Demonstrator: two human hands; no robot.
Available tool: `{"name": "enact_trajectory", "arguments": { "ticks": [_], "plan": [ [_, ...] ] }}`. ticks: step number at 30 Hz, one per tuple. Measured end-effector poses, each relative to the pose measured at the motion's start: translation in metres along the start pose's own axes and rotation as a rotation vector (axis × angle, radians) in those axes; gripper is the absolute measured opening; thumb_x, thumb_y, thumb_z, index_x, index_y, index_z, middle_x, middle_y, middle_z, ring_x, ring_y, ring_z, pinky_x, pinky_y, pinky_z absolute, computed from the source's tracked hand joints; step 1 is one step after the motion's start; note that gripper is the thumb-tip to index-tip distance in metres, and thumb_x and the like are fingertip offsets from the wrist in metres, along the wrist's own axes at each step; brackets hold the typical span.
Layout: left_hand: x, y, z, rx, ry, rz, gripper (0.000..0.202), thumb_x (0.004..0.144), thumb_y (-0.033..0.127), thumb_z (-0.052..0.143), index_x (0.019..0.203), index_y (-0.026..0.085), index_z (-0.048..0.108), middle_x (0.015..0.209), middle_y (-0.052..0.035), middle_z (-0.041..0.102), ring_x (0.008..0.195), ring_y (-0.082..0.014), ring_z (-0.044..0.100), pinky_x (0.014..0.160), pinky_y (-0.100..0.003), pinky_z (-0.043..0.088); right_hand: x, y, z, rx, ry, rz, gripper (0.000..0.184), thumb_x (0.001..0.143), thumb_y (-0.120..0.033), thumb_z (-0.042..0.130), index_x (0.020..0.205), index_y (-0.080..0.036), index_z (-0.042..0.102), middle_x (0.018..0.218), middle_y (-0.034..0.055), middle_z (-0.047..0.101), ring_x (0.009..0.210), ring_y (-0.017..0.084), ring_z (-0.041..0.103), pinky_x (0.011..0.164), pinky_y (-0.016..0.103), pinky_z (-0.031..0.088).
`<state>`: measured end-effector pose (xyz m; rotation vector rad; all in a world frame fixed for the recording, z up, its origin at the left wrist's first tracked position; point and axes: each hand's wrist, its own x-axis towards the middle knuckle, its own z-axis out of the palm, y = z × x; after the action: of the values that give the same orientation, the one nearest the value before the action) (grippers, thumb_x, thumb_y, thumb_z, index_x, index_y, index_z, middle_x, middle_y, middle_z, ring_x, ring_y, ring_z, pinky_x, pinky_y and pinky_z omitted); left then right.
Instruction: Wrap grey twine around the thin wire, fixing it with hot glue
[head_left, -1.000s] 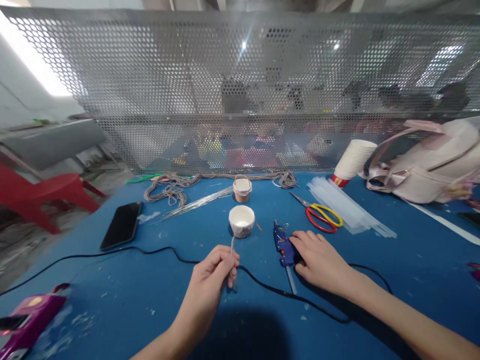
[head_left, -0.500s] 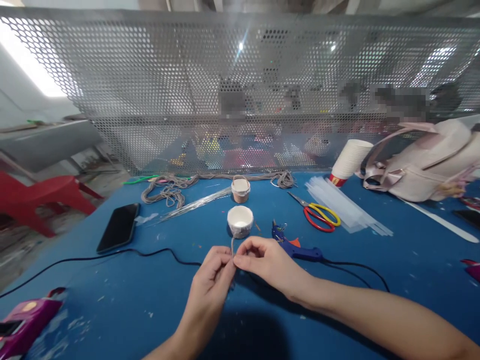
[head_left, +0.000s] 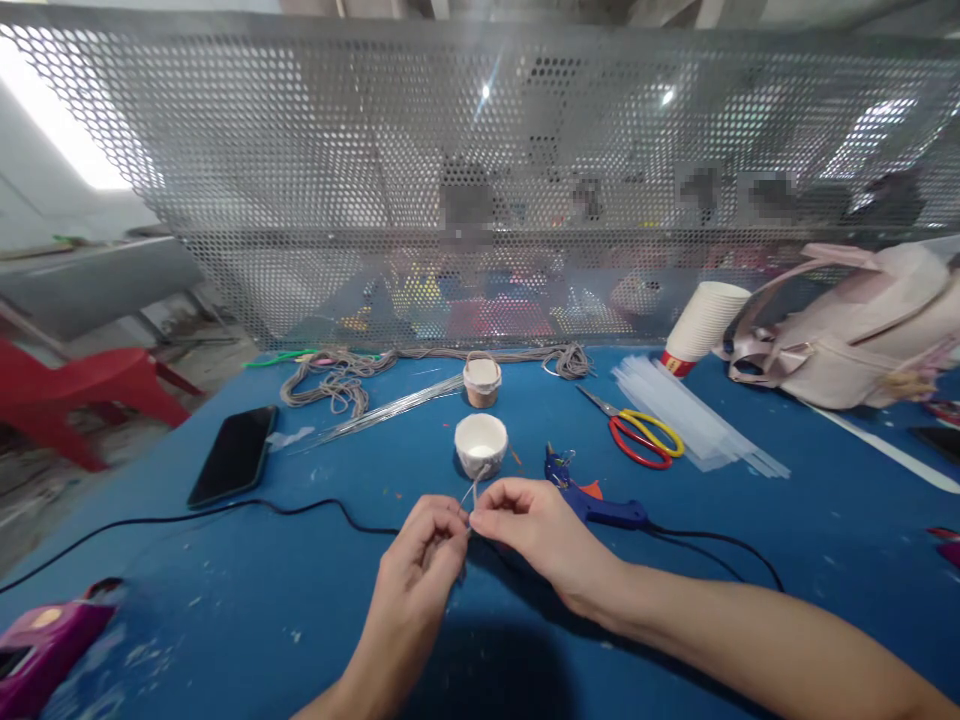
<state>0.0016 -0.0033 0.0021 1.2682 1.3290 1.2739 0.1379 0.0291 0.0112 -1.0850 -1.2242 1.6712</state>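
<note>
My left hand [head_left: 421,570] and my right hand [head_left: 541,540] meet in front of the white paper cup [head_left: 481,445]. Thin grey cord [head_left: 475,487] rises from between their pinched fingertips toward the cup's front; a finer strand beside it is too small to name. Both hands are closed, and my fingers hide the rest of the cord. Just behind the cup stands a smaller brown-and-white cup [head_left: 481,383] with a cord-like loop on its top. Right of my right hand lies a blue glue gun [head_left: 611,508] with an orange trigger.
Scissors [head_left: 641,435], translucent glue sticks [head_left: 686,415], stacked paper cups [head_left: 705,325] and a pale backpack [head_left: 847,330] lie to the right. Wires [head_left: 390,408], grey cord coils [head_left: 326,385] and a phone [head_left: 234,455] lie left. A black cable [head_left: 300,508] crosses the blue table. Perforated metal screen [head_left: 337,180] behind.
The cord between my fingertips has tilted to the right at its upper end, and a finer strand shows beside it. My hands have barely moved and stay pinched together.
</note>
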Motion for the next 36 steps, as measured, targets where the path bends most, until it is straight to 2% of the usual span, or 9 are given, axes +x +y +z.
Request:
{"name": "enact_trajectory", "arguments": {
  "ticks": [3,6,9,14,21,26,30,36],
  "plan": [
    [0.000,-0.002,0.002,-0.171,0.054,-0.173,0.015,0.071,0.031,0.065,0.069,0.020,0.056,0.063,0.0038,0.051,0.050,-0.0087,0.040,0.046,-0.020,0.033,-0.003,-0.001,-0.002,-0.024,0.011,0.015,0.011,0.067,-0.023,0.065,0.064,-0.015,0.059,0.059,-0.0047,0.050,0.056,0.008,0.040,0.057,0.022,0.033],
    [0.002,-0.005,0.005,-0.316,0.089,-0.280,0.024,0.067,0.034,0.070,0.076,0.019,0.053,0.054,0.0082,0.046,0.043,-0.0060,0.035,0.041,-0.018,0.027,-0.005,-0.001,-0.004,-0.043,0.019,0.025,0.010,0.066,-0.023,0.065,0.065,-0.015,0.059,0.056,-0.0055,0.048,0.054,0.007,0.038,0.054,0.022,0.031],
    [0.006,-0.008,0.005,-0.374,0.089,-0.291,0.030,0.064,0.034,0.074,0.078,0.018,0.053,0.052,0.0092,0.044,0.041,-0.0045,0.033,0.040,-0.017,0.025,-0.005,-0.002,-0.004,-0.062,0.025,0.034,0.010,0.064,-0.022,0.065,0.064,-0.015,0.057,0.053,-0.0068,0.044,0.051,0.007,0.035,0.051,0.021,0.028],
    [0.007,-0.009,0.004,-0.349,0.077,-0.283,0.031,0.064,0.037,0.075,0.076,0.015,0.057,0.047,0.0096,0.040,0.040,-0.0037,0.031,0.039,-0.017,0.022,-0.006,-0.004,-0.004,-0.062,0.008,0.032,0.011,0.065,-0.023,0.063,0.066,-0.016,0.055,0.052,-0.0070,0.042,0.050,0.006,0.031,0.048,0.020,0.025],
    [0.007,-0.007,0.004,-0.340,0.094,-0.278,0.036,0.060,0.043,0.077,0.069,0.015,0.056,0.042,0.0102,0.037,0.038,-0.0034,0.029,0.038,-0.017,0.021,-0.008,-0.006,-0.004,-0.048,-0.005,0.013,0.010,0.065,-0.023,0.063,0.066,-0.016,0.055,0.054,-0.0064,0.043,0.051,0.006,0.033,0.048,0.020,0.026],
    [0.008,-0.013,0.002,-0.338,0.073,-0.271,0.035,0.065,0.044,0.074,0.070,0.016,0.054,0.042,0.0109,0.035,0.039,-0.0028,0.027,0.039,-0.015,0.020,-0.009,-0.009,-0.002,-0.033,-0.012,-0.001,0.009,0.065,-0.020,0.063,0.064,-0.016,0.055,0.055,-0.0063,0.044,0.052,0.006,0.034,0.051,0.020,0.029],
    [0.006,-0.011,0.001,-0.333,0.052,-0.263,0.031,0.070,0.042,0.071,0.071,0.016,0.054,0.043,0.0097,0.038,0.039,-0.0032,0.029,0.038,-0.015,0.021,-0.007,-0.006,-0.003,-0.050,-0.011,-0.025,0.009,0.067,-0.021,0.063,0.065,-0.016,0.056,0.055,-0.0060,0.045,0.052,0.006,0.035,0.051,0.020,0.030],
    [0.005,-0.005,0.001,-0.339,0.042,-0.295,0.032,0.068,0.042,0.072,0.069,0.017,0.053,0.043,0.0087,0.041,0.038,-0.0032,0.031,0.037,-0.015,0.022,-0.005,-0.002,-0.006,-0.042,-0.013,-0.038,0.010,0.068,-0.023,0.063,0.065,-0.016,0.057,0.055,-0.0058,0.045,0.052,0.006,0.036,0.051,0.020,0.030]
  ]
}}
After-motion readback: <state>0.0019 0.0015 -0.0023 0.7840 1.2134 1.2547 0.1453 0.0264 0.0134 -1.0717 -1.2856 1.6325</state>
